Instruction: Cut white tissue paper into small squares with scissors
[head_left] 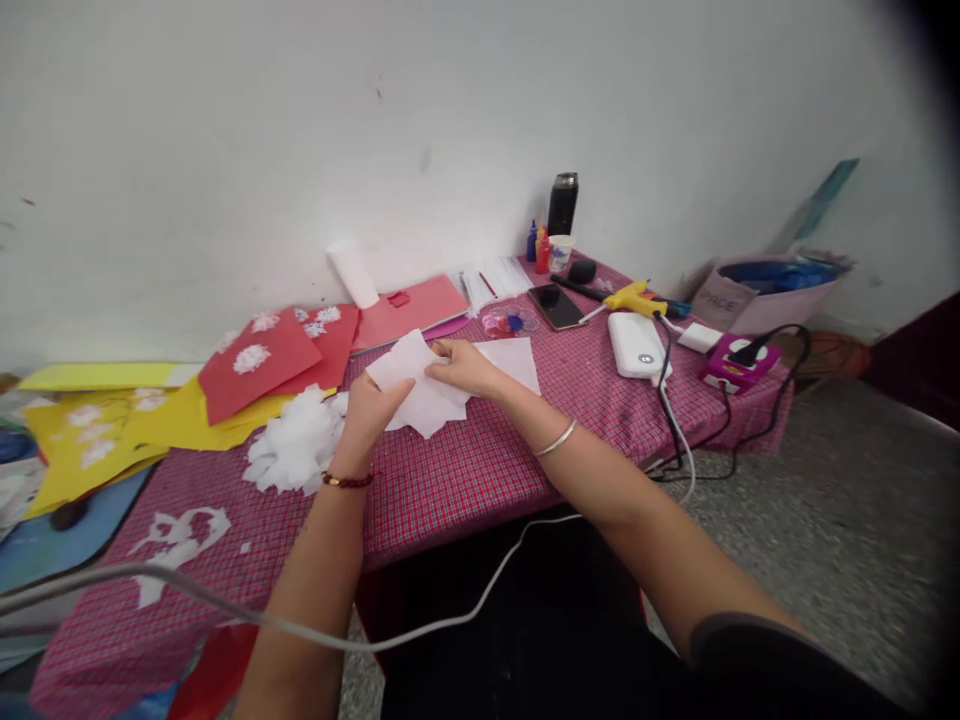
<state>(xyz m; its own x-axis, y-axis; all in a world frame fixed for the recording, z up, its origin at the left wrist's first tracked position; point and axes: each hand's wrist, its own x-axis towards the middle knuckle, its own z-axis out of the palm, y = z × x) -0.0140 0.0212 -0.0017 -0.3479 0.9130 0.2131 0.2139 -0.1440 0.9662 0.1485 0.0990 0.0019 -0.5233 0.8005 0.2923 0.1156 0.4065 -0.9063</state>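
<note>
Head view: your left hand (366, 412) pinches the white paper (411, 375) along its left side, thumb lying on top and fingers underneath. Your right hand (465, 368) grips the same paper from the right, its thumb and fingers bent at the edge, so both hands grasp one piece between them. You hold that paper in front of you, over the near middle of the counter (450, 490), which wears a red checked cloth. Just right of it, partly behind your right hand, lies a flat white sheet (519, 362). Beside your left wrist sits a ruffled heap of white paper (289, 445), and nearer you on the left are cut white scraps (176, 550).

Beyond the heap, red cards (274, 350) with white flowery decorations overlap yellow sheets (172, 412). A pale roll (352, 275) leans at the wall by a red folder (437, 303). To your right, a dark phone (557, 308) lies near a yellow glue gun (636, 298), with a white power bank (631, 343) and a purple socket block (739, 365) toward the counter's right end. A black bottle (562, 208) stands at the back behind a paper cup (560, 256).
</note>
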